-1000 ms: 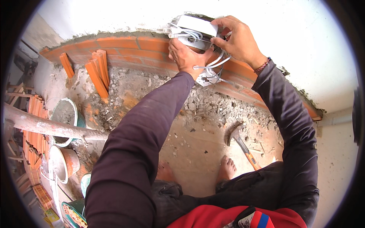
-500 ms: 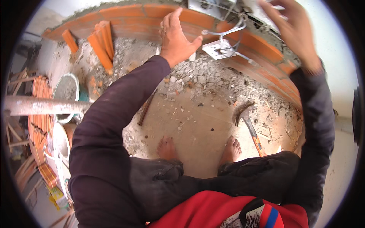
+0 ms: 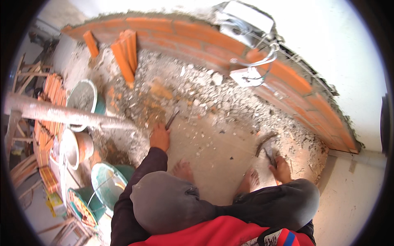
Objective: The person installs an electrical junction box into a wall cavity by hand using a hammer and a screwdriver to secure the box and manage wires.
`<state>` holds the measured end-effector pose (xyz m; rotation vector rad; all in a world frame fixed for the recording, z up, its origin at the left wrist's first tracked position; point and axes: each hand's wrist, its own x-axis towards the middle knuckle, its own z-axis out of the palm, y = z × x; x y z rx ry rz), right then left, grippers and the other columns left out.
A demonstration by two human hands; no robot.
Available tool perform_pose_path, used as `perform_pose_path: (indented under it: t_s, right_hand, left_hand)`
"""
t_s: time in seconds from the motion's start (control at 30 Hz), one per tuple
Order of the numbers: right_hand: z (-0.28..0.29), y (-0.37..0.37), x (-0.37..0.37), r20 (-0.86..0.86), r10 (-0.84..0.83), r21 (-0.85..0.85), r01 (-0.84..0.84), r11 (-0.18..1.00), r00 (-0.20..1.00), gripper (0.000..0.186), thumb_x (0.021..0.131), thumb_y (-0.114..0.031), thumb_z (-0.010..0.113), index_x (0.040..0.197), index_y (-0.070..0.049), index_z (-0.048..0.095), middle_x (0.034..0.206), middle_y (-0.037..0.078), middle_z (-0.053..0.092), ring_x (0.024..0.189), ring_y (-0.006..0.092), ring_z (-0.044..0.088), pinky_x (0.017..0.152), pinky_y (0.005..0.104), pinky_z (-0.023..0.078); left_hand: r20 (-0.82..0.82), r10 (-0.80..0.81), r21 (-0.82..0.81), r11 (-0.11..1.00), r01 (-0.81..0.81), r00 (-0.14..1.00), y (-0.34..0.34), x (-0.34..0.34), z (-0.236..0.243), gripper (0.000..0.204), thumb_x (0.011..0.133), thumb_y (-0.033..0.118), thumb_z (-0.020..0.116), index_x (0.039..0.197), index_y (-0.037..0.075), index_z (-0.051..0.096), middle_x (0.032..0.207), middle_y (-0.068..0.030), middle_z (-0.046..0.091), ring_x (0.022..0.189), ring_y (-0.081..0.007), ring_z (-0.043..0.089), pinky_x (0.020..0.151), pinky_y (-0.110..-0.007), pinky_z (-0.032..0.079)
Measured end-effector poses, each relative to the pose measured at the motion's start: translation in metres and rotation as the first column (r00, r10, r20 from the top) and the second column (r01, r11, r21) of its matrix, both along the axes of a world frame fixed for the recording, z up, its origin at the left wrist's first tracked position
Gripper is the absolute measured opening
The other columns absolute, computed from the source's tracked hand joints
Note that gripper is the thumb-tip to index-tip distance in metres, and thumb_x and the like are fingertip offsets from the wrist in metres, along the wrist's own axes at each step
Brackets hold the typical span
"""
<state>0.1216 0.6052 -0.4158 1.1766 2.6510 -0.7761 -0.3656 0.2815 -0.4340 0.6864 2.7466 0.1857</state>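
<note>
On the floor at left centre, my left hand (image 3: 160, 137) is closed around the near end of a thin dark metal rod (image 3: 172, 119). The rod's far end points up toward the rubble. My right hand (image 3: 282, 169) grips the handle of a hammer (image 3: 269, 151) lying beside my right foot. Its dark curved head (image 3: 264, 142) shows beyond the fingers, while the hand covers most of the handle. Farther off, white cables (image 3: 262, 61) and a white electrical box (image 3: 246, 76) hang against the low brick wall (image 3: 197, 35).
Broken rubble (image 3: 213, 92) lies along the wall's foot. Loose orange bricks (image 3: 124, 57) lean at the far left. Buckets (image 3: 107, 184) and a cement-filled tub (image 3: 84, 98) stand left, with a wooden pole (image 3: 69, 112) crossing in front of the tub.
Both hands have come down from near the cables to the floor. The left has taken hold of the metal rod, the right of the hammer's handle.
</note>
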Motion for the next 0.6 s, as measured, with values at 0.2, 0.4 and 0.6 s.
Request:
perform_pose_path:
  t_s: [0.2,0.4,0.6]
  right_hand:
    - [-0.008,-0.024,-0.013,-0.105,-0.208,0.104,0.219,0.970,0.972,0.037,0.084,-0.019,0.078,0.111,0.001,0.062,0.101,0.026,0.068,0.095,0.0457,0.066,0.082,0.0521,0.052]
    - [0.066,-0.019,-0.016,0.023,-0.260,-0.106,0.261,0.960,0.965,0.035,0.095,-0.028,0.071,0.116,-0.001,0.064,0.084,0.023,0.069,0.079,0.0426,0.067,0.077,0.0505,0.052]
    - [0.196,0.020,-0.051,-0.265,-0.259,-0.326,0.166,0.931,0.929,0.025,0.100,-0.023,0.065,0.102,0.002,0.063,0.073,0.008,0.054,0.068,0.0179,0.050,0.065,0.0366,0.042]
  left_hand:
    - [-0.019,-0.071,-0.011,0.997,0.071,0.997,0.007,0.001,0.010,0.028,0.101,0.025,0.060,0.114,0.001,0.056,0.123,-0.0243,0.052,0.097,-0.0465,0.066,0.082,-0.054,0.055]
    - [0.309,-0.197,0.448,0.893,0.041,0.931,-0.014,-0.013,0.052,0.028,0.107,0.030,0.049,0.108,0.003,0.056,0.086,-0.0157,0.060,0.068,-0.0341,0.062,0.061,-0.044,0.052]
    - [0.689,-0.472,0.716,0.564,-0.412,0.550,0.088,-0.015,0.272,0.043,0.110,0.049,0.041,0.100,0.009,0.054,0.060,0.0034,0.046,0.047,-0.0068,0.045,0.044,-0.023,0.037]
